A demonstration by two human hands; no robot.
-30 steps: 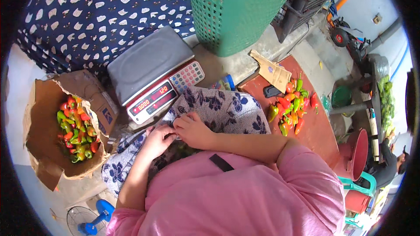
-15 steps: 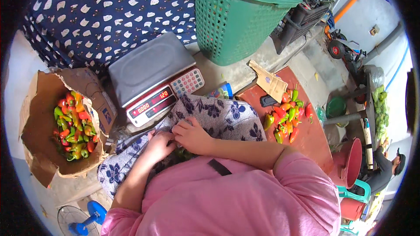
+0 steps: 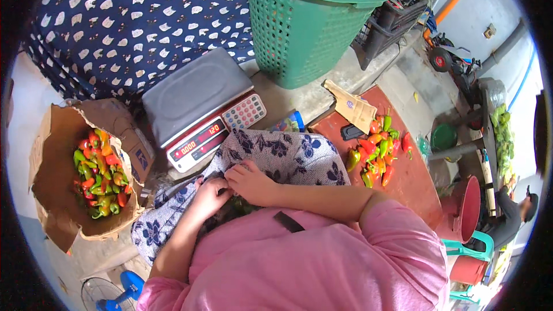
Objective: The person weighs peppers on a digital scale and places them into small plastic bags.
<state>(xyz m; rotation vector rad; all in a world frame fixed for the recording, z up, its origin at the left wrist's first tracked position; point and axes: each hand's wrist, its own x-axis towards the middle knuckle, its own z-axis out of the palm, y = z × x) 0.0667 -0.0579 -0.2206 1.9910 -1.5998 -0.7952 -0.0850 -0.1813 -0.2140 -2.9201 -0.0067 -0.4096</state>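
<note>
Close in front of my body, my left hand (image 3: 211, 194) and my right hand (image 3: 251, 183) meet over a white cloth with dark blue flowers (image 3: 311, 152) spread across my lap. The fingers of both are curled in a pinch, and what they hold, if anything, is hidden. Something dark and greenish shows just below them, too shaded to make out. To the left, a torn cardboard box (image 3: 55, 196) holds many red, orange and green peppers (image 3: 101, 175). On the right, more peppers (image 3: 380, 150) lie loose on a reddish-brown tabletop (image 3: 412, 196).
A digital scale (image 3: 196, 95) stands ahead, its platform bare. Behind it is a tall green basket (image 3: 311, 29) beside black crates (image 3: 391, 23). A cardboard piece (image 3: 352, 106) and a black phone-like object (image 3: 352, 132) lie by the loose peppers. A person (image 3: 510, 216) is far right.
My hands stay together over the lap, with small finger movements. The whole view has shifted slightly; the box and scale appear a little lower. Nothing else has visibly moved.
</note>
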